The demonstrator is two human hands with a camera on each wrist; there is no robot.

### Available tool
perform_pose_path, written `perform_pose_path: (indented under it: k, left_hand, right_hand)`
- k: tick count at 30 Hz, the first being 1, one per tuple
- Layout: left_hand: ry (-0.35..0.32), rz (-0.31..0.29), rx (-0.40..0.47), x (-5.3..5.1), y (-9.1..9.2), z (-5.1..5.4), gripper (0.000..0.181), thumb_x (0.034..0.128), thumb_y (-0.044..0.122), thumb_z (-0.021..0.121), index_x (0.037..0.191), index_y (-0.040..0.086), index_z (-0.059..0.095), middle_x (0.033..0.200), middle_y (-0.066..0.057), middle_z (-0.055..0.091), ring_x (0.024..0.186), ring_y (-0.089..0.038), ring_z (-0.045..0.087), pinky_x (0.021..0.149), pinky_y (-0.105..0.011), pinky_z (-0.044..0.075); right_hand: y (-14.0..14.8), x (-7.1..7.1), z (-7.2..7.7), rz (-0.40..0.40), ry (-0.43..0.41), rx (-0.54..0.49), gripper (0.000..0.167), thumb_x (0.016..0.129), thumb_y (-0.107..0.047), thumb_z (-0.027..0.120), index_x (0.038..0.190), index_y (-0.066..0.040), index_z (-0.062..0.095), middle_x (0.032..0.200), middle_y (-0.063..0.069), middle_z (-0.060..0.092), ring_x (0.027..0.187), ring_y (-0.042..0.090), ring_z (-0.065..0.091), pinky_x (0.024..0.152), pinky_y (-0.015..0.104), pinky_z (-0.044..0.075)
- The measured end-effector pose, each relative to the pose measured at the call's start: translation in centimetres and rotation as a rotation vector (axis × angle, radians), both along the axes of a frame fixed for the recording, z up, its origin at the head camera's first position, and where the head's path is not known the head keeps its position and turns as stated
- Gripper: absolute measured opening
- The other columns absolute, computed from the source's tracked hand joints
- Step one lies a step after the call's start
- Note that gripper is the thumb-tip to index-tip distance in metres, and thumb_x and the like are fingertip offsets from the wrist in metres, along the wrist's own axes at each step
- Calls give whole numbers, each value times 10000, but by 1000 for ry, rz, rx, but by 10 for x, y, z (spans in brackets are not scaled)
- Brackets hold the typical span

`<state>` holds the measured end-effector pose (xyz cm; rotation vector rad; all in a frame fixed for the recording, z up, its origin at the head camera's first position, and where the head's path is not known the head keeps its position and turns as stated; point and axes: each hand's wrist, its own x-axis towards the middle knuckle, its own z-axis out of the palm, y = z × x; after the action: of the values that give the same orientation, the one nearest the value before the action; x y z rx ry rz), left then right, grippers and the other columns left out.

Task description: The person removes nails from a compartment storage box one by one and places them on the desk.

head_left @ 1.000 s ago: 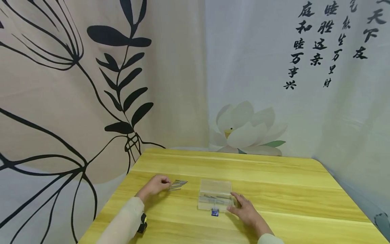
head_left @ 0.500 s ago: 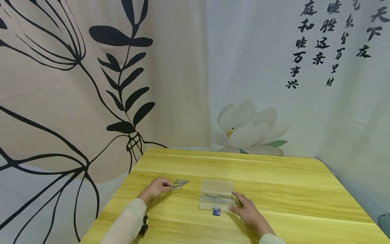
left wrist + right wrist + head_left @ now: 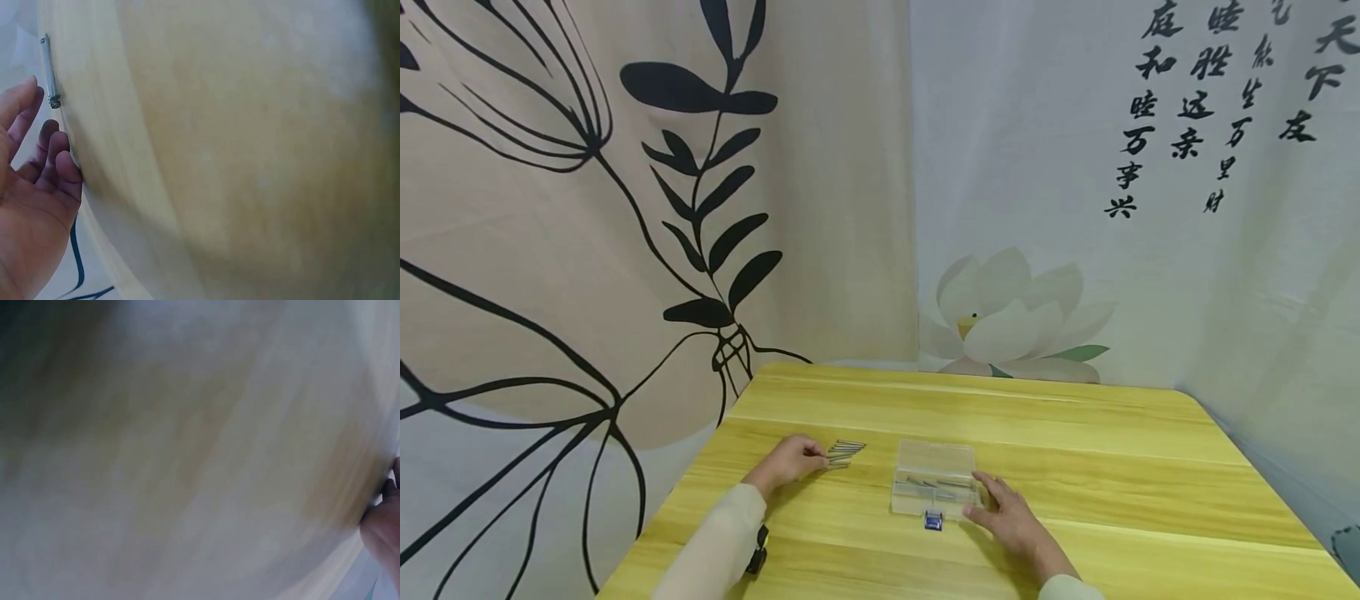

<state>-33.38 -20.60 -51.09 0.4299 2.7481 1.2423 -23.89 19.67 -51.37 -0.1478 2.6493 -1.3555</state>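
Observation:
Several thin silvery metal rods [image 3: 847, 448], their exact kind too small to tell, lie side by side left of the table's middle. At their left ends are the fingertips of my left hand [image 3: 788, 461], fingers loosely bent. The left wrist view shows the rods [image 3: 50, 72] just beyond this hand [image 3: 40, 194], with nothing visible between the fingers. A clear plastic box [image 3: 934, 457] stands with its lid up and a blue latch [image 3: 933, 521] in front. More rods [image 3: 940, 483] lie inside it. My right hand [image 3: 1011, 521] holds the box's right side between thumb and fingers.
The wooden table [image 3: 1075, 450] has a patterned curtain [image 3: 842, 208] behind it. A small black and yellow object [image 3: 758, 552] shows beside the left sleeve. The right wrist view is mostly blurred tabletop, with part of the right hand [image 3: 382, 522] at its edge.
My left hand has moved slightly right, closer to the rods, and its fingertips now cover their left ends. The right hand stays at the box. The head view has shifted a little.

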Motion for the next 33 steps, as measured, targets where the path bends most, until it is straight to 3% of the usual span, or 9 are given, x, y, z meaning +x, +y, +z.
perform_pose_path:
  k: [7, 14, 20, 29, 33]
  left_hand:
    - [-2, -11, 0, -4, -2, 3, 105, 953, 134, 677, 964, 48, 735, 928, -4, 653, 862, -163, 584, 760, -359, 491]
    - [0, -6, 8, -8, 0, 14, 125, 960, 125, 665, 1000, 24, 727, 943, -10, 657, 887, -176, 580, 774, -376, 483]
    - [39, -27, -11, -9, 4, 20, 154, 964, 146, 666, 1032, 23, 728, 980, -7, 663, 926, -177, 598, 824, -412, 496]
    - [16, -20, 26, -15, 24, 30, 177, 971, 149, 659, 1100, 40, 712, 1013, 3, 653, 952, -170, 599, 831, -401, 506]
    - [15, -52, 25, -16, 35, 34, 200, 975, 169, 657, 1119, 39, 704, 1015, 6, 653, 944, -166, 602, 835, -398, 505]
  right_hand:
    - [2, 0, -1, -6, 0, 6, 678, 946, -383, 664, 1522, -141, 401, 1561, 324, 190, 1395, 606, 49, 1014, 778, 71]
    - [2, 1, 1, -15, -10, -3, 679, 945, -389, 664, 1526, -161, 398, 1574, 305, 178, 1409, 584, 44, 1014, 776, 69]
    - [0, 1, 1, -16, -8, -16, 682, 938, -402, 669, 1523, -172, 405, 1575, 301, 180, 1406, 588, 50, 1006, 783, 77]
    - [0, 0, 0, -28, -10, -16, 677, 936, -388, 678, 1521, -176, 411, 1573, 300, 188, 1408, 582, 63, 1010, 780, 88]
    - [0, -1, -2, -33, -3, -8, 667, 935, -363, 686, 1516, -171, 419, 1569, 303, 196, 1405, 589, 56, 1011, 779, 78]
